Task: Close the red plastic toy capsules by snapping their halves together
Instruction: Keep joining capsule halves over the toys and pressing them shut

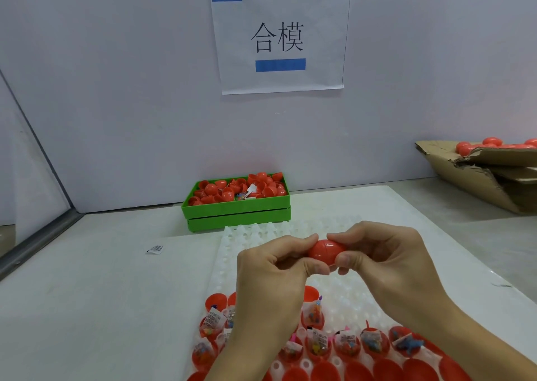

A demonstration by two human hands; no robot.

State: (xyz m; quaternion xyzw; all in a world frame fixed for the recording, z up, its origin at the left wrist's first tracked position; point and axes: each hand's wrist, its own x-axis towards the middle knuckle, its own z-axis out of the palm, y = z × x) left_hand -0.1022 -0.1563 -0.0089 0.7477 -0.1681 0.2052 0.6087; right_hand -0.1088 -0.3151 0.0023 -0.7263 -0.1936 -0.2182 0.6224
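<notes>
Left hand point(273, 267) and right hand point(386, 252) pinch opposite ends of red capsule point(325, 251), thumbs below, fingers above; halves meet at visible seam. Capsule held above white moulded tray point(343, 293). Near rows of tray hold open red halves with bagged toys point(316, 343). Beyond tray, green bin point(238, 209) heaped with red halves. Cardboard box point(488, 177) far right, red capsules inside.

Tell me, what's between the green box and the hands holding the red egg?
In the head view, only the white bumpy tray's far edge lies between the green box and the capsule.
</notes>
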